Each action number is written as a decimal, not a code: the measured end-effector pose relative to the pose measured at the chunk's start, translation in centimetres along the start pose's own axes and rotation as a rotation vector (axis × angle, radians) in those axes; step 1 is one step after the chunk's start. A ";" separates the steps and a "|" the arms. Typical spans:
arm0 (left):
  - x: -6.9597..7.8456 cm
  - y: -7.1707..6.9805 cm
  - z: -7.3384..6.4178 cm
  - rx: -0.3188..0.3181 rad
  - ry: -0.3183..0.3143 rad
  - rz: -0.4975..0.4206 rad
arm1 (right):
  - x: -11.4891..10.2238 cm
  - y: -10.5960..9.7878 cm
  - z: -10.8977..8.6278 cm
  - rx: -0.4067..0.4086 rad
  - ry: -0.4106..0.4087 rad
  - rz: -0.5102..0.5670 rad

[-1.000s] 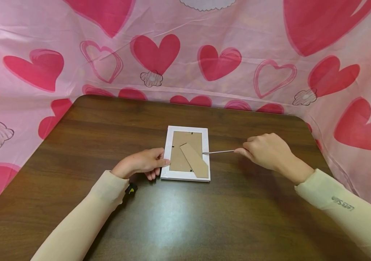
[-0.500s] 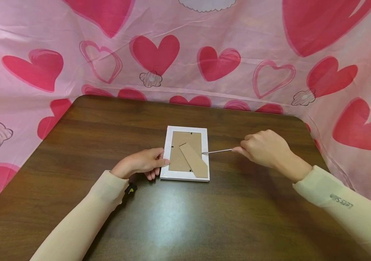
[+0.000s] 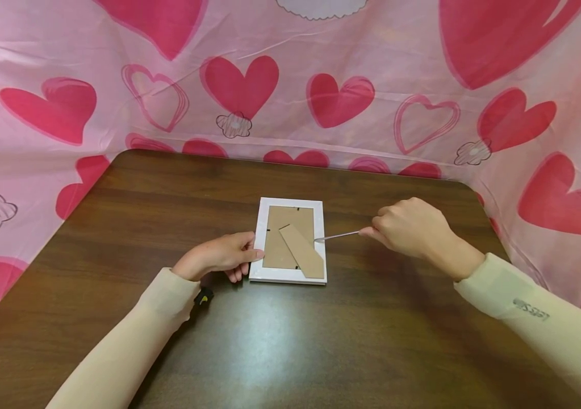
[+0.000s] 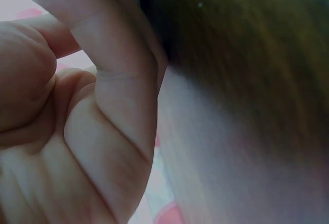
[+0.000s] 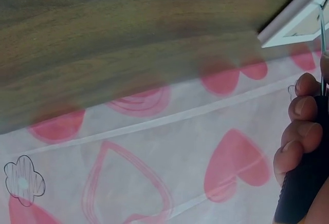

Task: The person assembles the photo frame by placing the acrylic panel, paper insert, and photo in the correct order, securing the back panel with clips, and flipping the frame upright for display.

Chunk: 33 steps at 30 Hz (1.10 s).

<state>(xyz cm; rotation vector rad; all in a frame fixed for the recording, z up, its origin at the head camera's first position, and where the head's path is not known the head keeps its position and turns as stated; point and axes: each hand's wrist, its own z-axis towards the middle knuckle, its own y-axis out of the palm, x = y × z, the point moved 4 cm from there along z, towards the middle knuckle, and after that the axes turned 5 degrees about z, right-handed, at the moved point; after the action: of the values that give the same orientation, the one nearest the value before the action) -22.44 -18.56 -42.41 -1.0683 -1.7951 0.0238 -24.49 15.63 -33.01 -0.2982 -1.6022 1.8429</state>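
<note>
A white picture frame (image 3: 290,275) lies face down on the table in the head view, its brown backing board (image 3: 275,244) and slanted cardboard stand (image 3: 302,253) facing up. My left hand (image 3: 224,255) grips the frame's left side, thumb on top of the white border and fingers at the edge. In my right hand (image 3: 413,230) is a screwdriver (image 3: 338,235), its thin metal shaft slanting down to the inner edge of the right border. The right wrist view shows my fingers curled round its black handle (image 5: 303,193). Curled fingers (image 4: 118,80) fill the left wrist view.
The brown wooden table (image 3: 270,341) has a pink heart-patterned cloth (image 3: 290,85) hanging behind it and along both sides. A small black and yellow object (image 3: 204,296) shows by the left cuff.
My right hand has risen slightly, so the screwdriver tilts more steeply with its tip still at the right border. The left hand keeps its grip, and the frame has hardly moved.
</note>
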 end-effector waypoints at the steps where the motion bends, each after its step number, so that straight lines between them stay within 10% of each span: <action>1: 0.0 0.0 0.0 0.000 0.001 0.001 | 0.0 -0.1 0.1 -0.001 -0.004 -0.003; 18: 0.0 0.0 -0.1 -0.001 0.018 0.004 | -0.1 -0.9 0.7 -0.086 0.046 -0.009; 33: 0.0 0.1 0.0 0.001 0.018 -0.003 | 0.3 -0.3 0.1 0.013 0.014 -0.002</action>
<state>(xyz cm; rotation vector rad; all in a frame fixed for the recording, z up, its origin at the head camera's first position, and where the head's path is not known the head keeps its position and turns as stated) -22.39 -18.52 -42.43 -1.0620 -1.7800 0.0138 -24.63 15.75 -32.64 -0.3027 -1.5799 1.8457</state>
